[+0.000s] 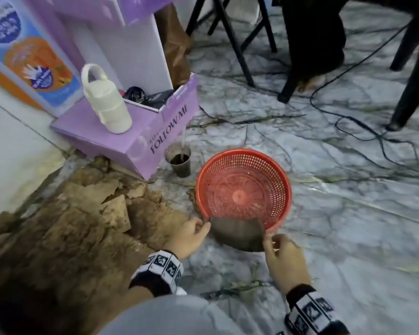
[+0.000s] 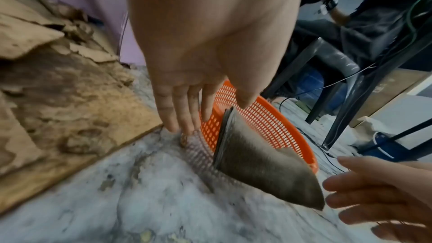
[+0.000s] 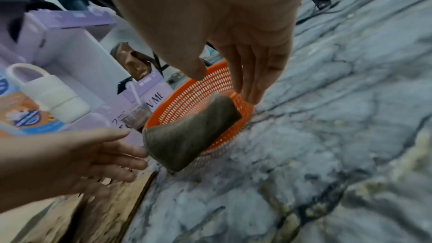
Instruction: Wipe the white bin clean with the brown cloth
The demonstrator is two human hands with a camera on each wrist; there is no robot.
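A brown cloth (image 1: pixel 237 235) hangs folded over the near rim of a round red mesh basket (image 1: pixel 283 180) on the marbled floor. My left hand (image 1: pixel 198 227) is at the cloth's left corner with straight fingers; in the left wrist view the left hand (image 2: pixel 208 115) points down beside the basket wall (image 2: pixel 268 117) and grips nothing. My right hand (image 1: pixel 271 240) hovers at the right corner, fingers straight, and in the right wrist view the right hand (image 3: pixel 225 87) is just above the cloth (image 3: pixel 187 136). No white bin shows plainly.
A purple box lettered FOLLOW ME (image 1: pixel 155 136) carries a cream bottle (image 1: pixel 107 102). A plastic cup of dark drink with a straw (image 1: pixel 179 163) stands left of the basket. Torn cardboard (image 1: pixel 82 213) covers the left floor. Black cables (image 1: pixel 373 136) and chair legs (image 1: pixel 228 39) lie beyond.
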